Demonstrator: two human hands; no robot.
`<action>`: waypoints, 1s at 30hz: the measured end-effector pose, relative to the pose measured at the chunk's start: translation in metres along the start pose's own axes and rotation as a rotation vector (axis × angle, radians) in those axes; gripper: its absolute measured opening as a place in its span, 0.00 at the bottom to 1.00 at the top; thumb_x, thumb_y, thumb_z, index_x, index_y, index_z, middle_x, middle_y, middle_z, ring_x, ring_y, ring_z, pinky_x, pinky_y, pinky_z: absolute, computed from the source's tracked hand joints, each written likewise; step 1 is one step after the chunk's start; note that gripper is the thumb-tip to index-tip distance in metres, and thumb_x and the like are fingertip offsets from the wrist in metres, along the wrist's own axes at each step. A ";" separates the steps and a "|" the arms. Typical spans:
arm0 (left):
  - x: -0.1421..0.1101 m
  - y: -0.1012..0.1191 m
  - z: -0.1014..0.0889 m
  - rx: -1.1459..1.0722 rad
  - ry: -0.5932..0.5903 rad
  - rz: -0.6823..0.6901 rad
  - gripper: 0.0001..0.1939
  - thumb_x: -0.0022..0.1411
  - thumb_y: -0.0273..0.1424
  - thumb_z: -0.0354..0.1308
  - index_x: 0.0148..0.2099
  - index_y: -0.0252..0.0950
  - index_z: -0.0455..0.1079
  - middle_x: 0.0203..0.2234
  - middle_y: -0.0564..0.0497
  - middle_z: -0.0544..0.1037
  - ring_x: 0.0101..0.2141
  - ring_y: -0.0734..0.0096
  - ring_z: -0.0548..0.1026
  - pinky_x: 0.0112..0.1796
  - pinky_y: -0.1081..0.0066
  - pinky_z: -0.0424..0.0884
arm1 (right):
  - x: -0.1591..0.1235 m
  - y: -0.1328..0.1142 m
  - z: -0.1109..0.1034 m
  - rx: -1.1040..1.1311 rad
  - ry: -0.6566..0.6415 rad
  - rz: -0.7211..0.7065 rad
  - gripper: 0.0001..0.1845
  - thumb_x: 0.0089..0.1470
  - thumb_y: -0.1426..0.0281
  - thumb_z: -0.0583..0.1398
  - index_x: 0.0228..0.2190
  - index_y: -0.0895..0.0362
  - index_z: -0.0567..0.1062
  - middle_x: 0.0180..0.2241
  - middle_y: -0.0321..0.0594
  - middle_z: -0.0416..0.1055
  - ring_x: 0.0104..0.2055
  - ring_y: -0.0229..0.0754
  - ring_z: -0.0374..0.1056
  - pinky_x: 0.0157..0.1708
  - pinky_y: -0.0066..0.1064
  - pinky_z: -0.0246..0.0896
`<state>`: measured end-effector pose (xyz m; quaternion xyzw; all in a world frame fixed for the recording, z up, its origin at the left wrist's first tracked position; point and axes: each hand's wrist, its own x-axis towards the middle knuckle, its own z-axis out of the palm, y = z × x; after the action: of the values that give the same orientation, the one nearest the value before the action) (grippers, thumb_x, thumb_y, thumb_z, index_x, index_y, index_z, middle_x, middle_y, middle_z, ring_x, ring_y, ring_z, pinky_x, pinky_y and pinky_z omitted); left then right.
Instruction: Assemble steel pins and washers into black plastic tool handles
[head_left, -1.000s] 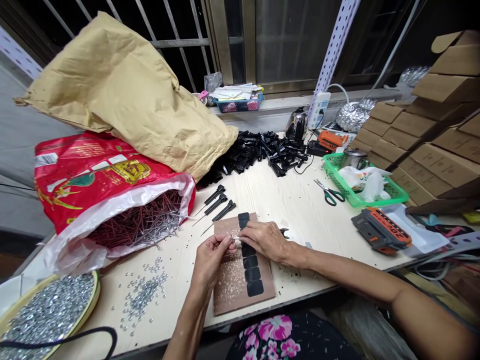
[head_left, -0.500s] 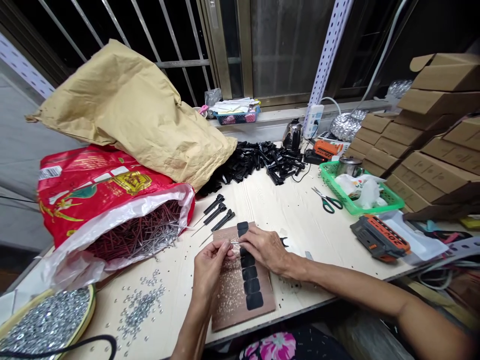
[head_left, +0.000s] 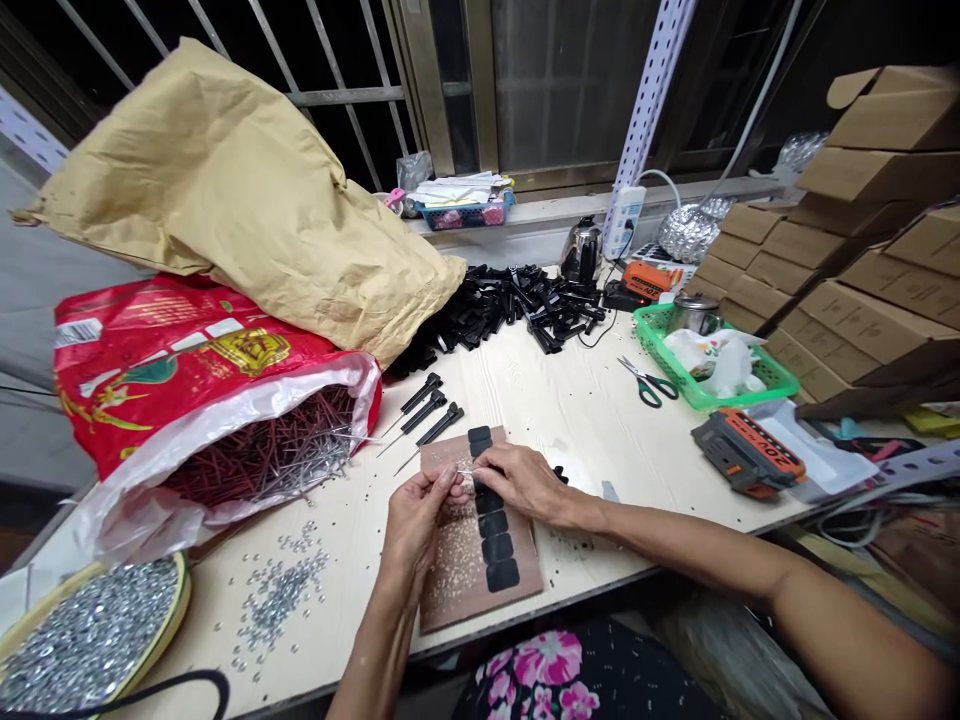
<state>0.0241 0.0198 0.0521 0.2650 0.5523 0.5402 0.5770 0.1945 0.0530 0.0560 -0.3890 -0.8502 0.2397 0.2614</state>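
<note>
My left hand [head_left: 421, 510] and my right hand [head_left: 525, 485] meet over a brown board [head_left: 480, 590]. Both pinch at a thin silvery metal rod [head_left: 466, 470] that spans the small gap between their fingertips; its ends are hidden. Tiny pale bits [head_left: 450, 560] lie scattered over the board's left part. A column of rounded black squares [head_left: 497, 548] runs along its right part, partly covered by my right hand. Beyond the board, three black plastic pieces [head_left: 440, 424] lie side by side, each with a thin metal rod sticking out.
On the left, an open red bag [head_left: 172, 350] spills long metal rods, under a tan sack [head_left: 247, 190]. Loose small metal rings [head_left: 281, 590] lie near a full yellow bowl [head_left: 176, 615]. Black parts [head_left: 517, 305] are heaped behind. Scissors [head_left: 649, 385], a green basket [head_left: 712, 400], battery [head_left: 750, 450] and cartons [head_left: 862, 320] stand right.
The camera view has tilted slightly downward, so the scene sits higher and a little further left. My hands stay together over the board, with little change in their pinch.
</note>
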 end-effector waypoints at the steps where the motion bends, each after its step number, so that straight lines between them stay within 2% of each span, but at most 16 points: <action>1: 0.000 0.000 -0.001 -0.005 0.000 -0.010 0.19 0.38 0.34 0.72 0.32 0.28 0.74 0.21 0.51 0.77 0.20 0.79 0.72 0.26 0.79 0.70 | 0.000 -0.001 0.001 -0.004 0.006 -0.012 0.11 0.62 0.66 0.52 0.38 0.58 0.72 0.35 0.39 0.69 0.36 0.36 0.66 0.33 0.25 0.60; 4: 0.001 -0.001 -0.003 -0.018 0.007 -0.026 0.19 0.37 0.33 0.72 0.32 0.28 0.74 0.21 0.51 0.77 0.20 0.80 0.72 0.25 0.79 0.70 | 0.001 -0.001 0.004 -0.105 0.022 -0.072 0.12 0.63 0.67 0.50 0.36 0.59 0.72 0.36 0.41 0.68 0.34 0.36 0.64 0.31 0.26 0.58; 6: 0.001 0.000 -0.004 -0.013 0.009 -0.030 0.19 0.37 0.33 0.72 0.32 0.28 0.73 0.21 0.51 0.77 0.20 0.80 0.72 0.25 0.80 0.70 | 0.003 0.000 0.007 -0.095 0.011 -0.055 0.14 0.63 0.68 0.49 0.35 0.59 0.73 0.34 0.40 0.67 0.33 0.36 0.64 0.30 0.26 0.57; 10: 0.001 0.003 -0.003 -0.017 -0.002 -0.042 0.20 0.35 0.33 0.73 0.31 0.28 0.73 0.19 0.52 0.76 0.19 0.79 0.72 0.25 0.80 0.70 | 0.008 0.002 0.006 0.220 -0.065 0.098 0.14 0.63 0.64 0.51 0.33 0.59 0.72 0.28 0.35 0.68 0.30 0.34 0.64 0.29 0.25 0.57; 12: 0.003 0.005 -0.003 -0.026 -0.005 -0.044 0.21 0.34 0.33 0.73 0.31 0.27 0.73 0.18 0.52 0.76 0.19 0.79 0.72 0.25 0.80 0.71 | 0.010 0.002 0.004 0.276 -0.057 0.112 0.12 0.60 0.62 0.55 0.35 0.59 0.70 0.29 0.35 0.68 0.31 0.35 0.64 0.30 0.25 0.58; 15: 0.006 0.004 -0.003 -0.043 -0.019 -0.060 0.20 0.35 0.32 0.73 0.31 0.27 0.73 0.19 0.51 0.76 0.19 0.79 0.72 0.26 0.80 0.72 | 0.008 0.002 0.001 0.128 -0.008 0.020 0.11 0.58 0.65 0.57 0.39 0.59 0.69 0.36 0.40 0.68 0.37 0.38 0.65 0.34 0.27 0.61; 18: 0.010 0.002 -0.003 -0.075 -0.029 -0.096 0.18 0.36 0.30 0.73 0.31 0.27 0.73 0.21 0.50 0.76 0.20 0.79 0.73 0.26 0.80 0.72 | 0.004 0.003 0.002 -0.035 -0.003 -0.047 0.09 0.62 0.70 0.51 0.39 0.59 0.70 0.37 0.42 0.68 0.38 0.38 0.65 0.35 0.28 0.61; 23: 0.012 0.003 -0.001 -0.098 -0.025 -0.105 0.16 0.37 0.28 0.72 0.29 0.28 0.72 0.21 0.51 0.76 0.20 0.80 0.72 0.27 0.80 0.73 | 0.004 0.003 0.006 0.090 0.012 0.027 0.10 0.63 0.68 0.51 0.38 0.58 0.71 0.34 0.38 0.69 0.35 0.36 0.65 0.33 0.27 0.60; 27: 0.008 0.004 -0.002 -0.060 -0.023 -0.052 0.18 0.37 0.31 0.73 0.31 0.27 0.73 0.22 0.51 0.77 0.20 0.80 0.73 0.27 0.80 0.73 | 0.005 0.001 0.008 -0.025 0.038 0.008 0.11 0.61 0.67 0.53 0.40 0.59 0.71 0.38 0.41 0.66 0.35 0.36 0.64 0.30 0.26 0.58; 30: 0.006 0.003 -0.004 -0.022 -0.019 -0.017 0.18 0.38 0.33 0.72 0.32 0.28 0.73 0.21 0.51 0.77 0.20 0.79 0.73 0.27 0.80 0.72 | 0.006 0.002 0.009 -0.013 0.008 0.026 0.11 0.62 0.66 0.52 0.38 0.58 0.72 0.35 0.39 0.67 0.33 0.35 0.64 0.30 0.26 0.57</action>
<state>0.0183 0.0252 0.0517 0.2593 0.5431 0.5387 0.5896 0.1865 0.0573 0.0491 -0.4025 -0.8456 0.2362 0.2590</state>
